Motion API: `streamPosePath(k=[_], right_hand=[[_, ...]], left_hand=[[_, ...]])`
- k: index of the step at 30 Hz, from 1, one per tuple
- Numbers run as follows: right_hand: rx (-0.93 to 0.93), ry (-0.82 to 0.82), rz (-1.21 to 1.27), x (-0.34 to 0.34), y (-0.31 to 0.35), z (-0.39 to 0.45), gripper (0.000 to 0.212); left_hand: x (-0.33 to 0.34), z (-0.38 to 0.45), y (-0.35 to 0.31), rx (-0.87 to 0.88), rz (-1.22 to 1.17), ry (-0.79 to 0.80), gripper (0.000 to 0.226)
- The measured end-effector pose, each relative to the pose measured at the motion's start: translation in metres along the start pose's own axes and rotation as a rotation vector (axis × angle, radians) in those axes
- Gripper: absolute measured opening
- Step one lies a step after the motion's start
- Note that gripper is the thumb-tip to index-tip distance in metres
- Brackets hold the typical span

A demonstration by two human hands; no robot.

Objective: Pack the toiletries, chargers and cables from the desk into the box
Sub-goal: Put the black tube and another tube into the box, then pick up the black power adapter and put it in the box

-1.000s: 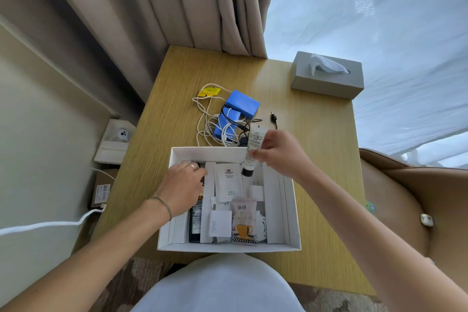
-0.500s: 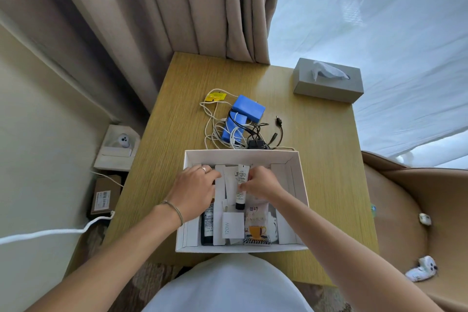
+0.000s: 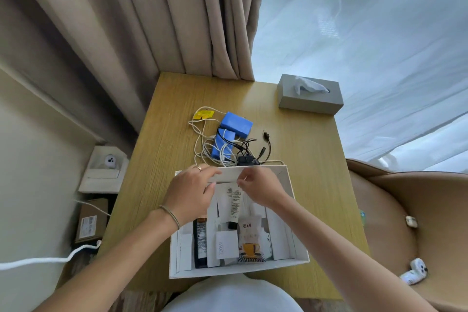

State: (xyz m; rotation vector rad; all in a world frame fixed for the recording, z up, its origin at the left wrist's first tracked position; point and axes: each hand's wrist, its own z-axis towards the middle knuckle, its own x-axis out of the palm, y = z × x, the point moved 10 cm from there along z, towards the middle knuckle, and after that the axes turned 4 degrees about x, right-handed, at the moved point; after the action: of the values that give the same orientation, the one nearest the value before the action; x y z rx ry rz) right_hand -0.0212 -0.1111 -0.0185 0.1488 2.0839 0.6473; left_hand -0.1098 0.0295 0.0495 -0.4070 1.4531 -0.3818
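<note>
A white box (image 3: 235, 272) stands at the desk's near edge. In it lie a white tube (image 3: 234, 204) with a black cap, a dark bottle (image 3: 200, 243), a white charger (image 3: 226, 244) and a coffee sachet (image 3: 249, 240). My right hand (image 3: 260, 189) pinches the tube's far end by the box's far wall. My left hand (image 3: 190, 192) rests over the box's far left part, fingers stretched along the wall. Behind the box, on the desk, sit two blue chargers (image 3: 235, 124) tangled with white cables (image 3: 202, 144) and black cables (image 3: 253, 152).
A grey tissue box (image 3: 310, 95) stands at the desk's far right corner. Curtains hang behind the desk. A tan armchair (image 3: 405, 210) is on the right with small white items on it. On the floor to the left are a white stand and a cardboard package (image 3: 91, 220).
My right hand brought the tube down into the box and laid it flat in the middle. My left hand slid from the box's left side toward its far wall.
</note>
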Motion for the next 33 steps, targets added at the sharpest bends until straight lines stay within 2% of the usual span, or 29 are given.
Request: streamPosePath(k=[4,11,15,20,24,28,30,33], right_hand=[[-0.061,-0.099,0.097,-0.051,0.015,-0.002,0.015],[-0.025,-0.242,0.207,-0.109,-0.005,0.019,0.018],[0.001,-0.234,0.250,-0.117,-0.022,0.035,0.018],[-0.010,-0.217,0.295,-0.115,-0.037,0.051,0.019],[0.011,-0.190,0.362,-0.112,-0.053,0.058,0.020],[0.038,-0.177,0.421,-0.112,-0.072,0.060,0.019],[0.044,-0.167,0.451,-0.112,-0.080,0.062,0.019],[0.054,-0.165,0.461,-0.112,-0.087,0.062,0.018]], left_hand=[[-0.006,0.033,-0.003,-0.017,-0.029,0.010,0.029],[0.011,0.084,-0.007,-0.072,-0.074,0.086,0.029],[0.051,0.102,-0.006,-0.136,-0.123,0.234,0.029],[0.094,0.126,-0.003,-0.105,0.032,0.437,0.040],[0.116,0.149,-0.009,0.045,0.244,0.524,0.050],[0.147,0.155,-0.027,0.426,0.550,0.685,0.048],[0.159,0.154,-0.032,0.562,0.689,0.713,0.047],[0.169,0.151,-0.034,0.669,0.793,0.693,0.049]])
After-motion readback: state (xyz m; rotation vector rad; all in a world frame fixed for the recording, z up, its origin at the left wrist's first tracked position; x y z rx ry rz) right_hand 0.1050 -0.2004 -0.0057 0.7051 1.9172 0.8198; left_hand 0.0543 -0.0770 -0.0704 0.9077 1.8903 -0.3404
